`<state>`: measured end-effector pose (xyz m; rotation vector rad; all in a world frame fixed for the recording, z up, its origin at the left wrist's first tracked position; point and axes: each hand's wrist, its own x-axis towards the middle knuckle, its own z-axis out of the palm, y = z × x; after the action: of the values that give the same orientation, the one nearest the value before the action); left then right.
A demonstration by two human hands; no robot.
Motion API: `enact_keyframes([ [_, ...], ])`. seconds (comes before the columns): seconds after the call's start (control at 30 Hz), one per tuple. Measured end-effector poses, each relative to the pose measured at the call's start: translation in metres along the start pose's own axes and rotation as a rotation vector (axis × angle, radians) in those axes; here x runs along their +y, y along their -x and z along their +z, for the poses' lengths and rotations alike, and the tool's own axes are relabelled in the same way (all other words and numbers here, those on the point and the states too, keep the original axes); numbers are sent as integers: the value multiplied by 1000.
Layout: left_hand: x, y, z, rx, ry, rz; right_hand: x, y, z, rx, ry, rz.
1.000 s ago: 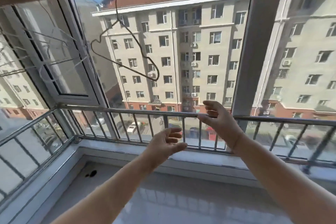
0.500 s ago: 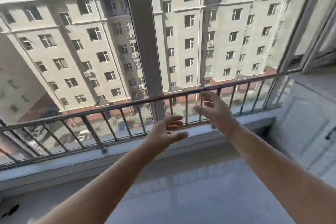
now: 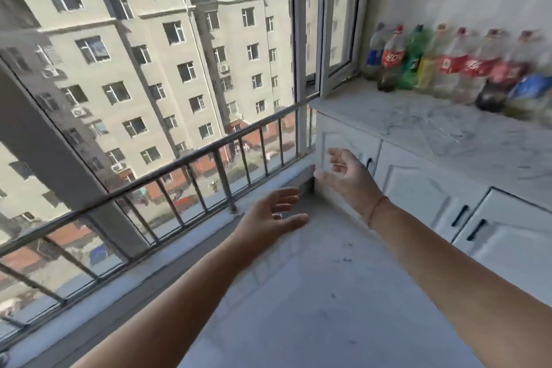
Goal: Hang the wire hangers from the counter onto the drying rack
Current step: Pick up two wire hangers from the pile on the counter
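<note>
We held both arms stretched forward, forearms bare, coming in from 5 and 7 o'clock. Our left hand (image 3: 273,213) hung near the middle of the view, palm turned inward, fingers straight and loosely spread, holding nothing. Our right hand (image 3: 348,176) was a little higher, toward 1 o'clock, also spread open and empty, with its palm facing the left one and a thin band (image 3: 377,209) round the wrist. The hands were near each other but apart, in front of the white cabinet doors (image 3: 418,191).

A second before, we had faced the window with one hanger up on the drying rack at 11 o'clock. Since then the view had swung to the right: the rack and that hanger had gone out of view, the railing (image 3: 185,164) now ran aslant from 8 o'clock toward the centre, and the marble tabletop (image 3: 418,128) had come in at 2 o'clock. The hands had kept the same open pose throughout.

Where the wire hangers lay we could not tell; the tabletop was too blurred to tell thin wire on it.

A row of plastic bottles (image 3: 448,66) stood along the wall at 2 o'clock. Several bore red labels with white script that looked like Coca-Cola (image 3: 392,59) lettering; the blue, green and yellow labels were too smeared to read.
</note>
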<state>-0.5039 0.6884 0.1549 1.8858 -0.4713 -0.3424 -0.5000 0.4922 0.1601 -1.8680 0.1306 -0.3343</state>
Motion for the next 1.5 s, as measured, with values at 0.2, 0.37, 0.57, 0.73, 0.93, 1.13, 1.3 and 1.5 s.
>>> enact_keyframes([
  [0.2, 19, -94, 57, -169, 17, 72, 34, -38, -83, 202, 14, 82],
  [0.37, 44, -181, 100, -301, 30, 133, 58, -72, -155, 365, 32, 130],
  [0.57, 74, -268, 157, -465, 37, 176, 87, -92, -231, 561, 43, 208],
  [0.73, 83, -321, 219, -570, 31, 191, 115, -95, -286, 646, 55, 274],
  [0.93, 86, -375, 303, -623, 17, 173, 175, -115, -371, 692, 50, 392],
  [1.13, 93, -439, 386, -546, 19, 103, 243, -148, -469, 634, 133, 506],
  [1.3, 93, -472, 434, -462, 34, 20, 304, -182, -532, 539, 293, 586],
  [1.5, 69, -498, 451, -372, 26, -115, 366, -219, -558, 435, 461, 654],
])
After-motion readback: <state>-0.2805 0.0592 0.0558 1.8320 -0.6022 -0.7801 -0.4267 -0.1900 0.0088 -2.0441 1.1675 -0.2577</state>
